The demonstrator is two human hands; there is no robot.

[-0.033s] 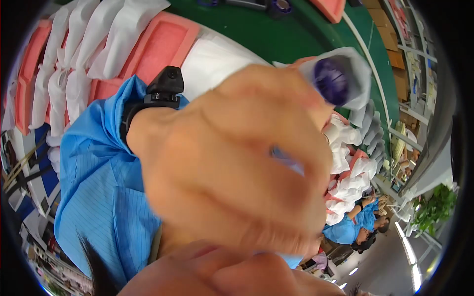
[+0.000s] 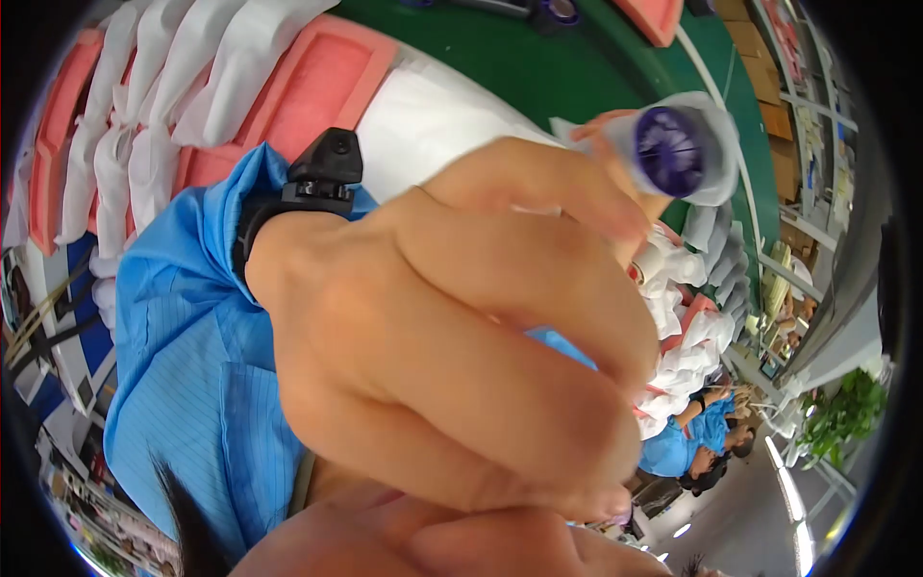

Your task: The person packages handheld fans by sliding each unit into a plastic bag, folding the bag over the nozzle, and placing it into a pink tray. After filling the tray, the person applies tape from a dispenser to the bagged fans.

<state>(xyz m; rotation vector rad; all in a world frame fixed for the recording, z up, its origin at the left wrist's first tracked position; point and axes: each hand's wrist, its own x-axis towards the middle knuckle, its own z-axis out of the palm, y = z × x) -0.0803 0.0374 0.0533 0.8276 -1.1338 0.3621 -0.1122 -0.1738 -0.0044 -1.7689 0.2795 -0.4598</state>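
Note:
My left hand [image 2: 461, 317] fills the middle, very close to the camera, its back toward me and its fingers curled. A black strap mount [image 2: 327, 168] sits on that wrist. Whatever lies inside the curled fingers is hidden. Beyond them is a cylinder in translucent white wrapping [image 2: 711, 144], its purple finned end [image 2: 669, 152] facing the camera. Fingers, seemingly of my right hand [image 2: 611, 149], close against the cylinder's left side. The rest of that hand is hidden behind the left one.
Pink foam trays [image 2: 317, 77] at the left carry several white-wrapped long pieces [image 2: 226, 67]. A white sheet [image 2: 423, 120] lies on the green table [image 2: 461, 53]. More wrapped pieces [image 2: 673, 284] stand at the right. Co-workers in blue [image 2: 673, 447] are farther off.
The wrapped cylinder and its purple end have shifted slightly to the right. My left hand's fingers have moved a little rightward and look less blurred.

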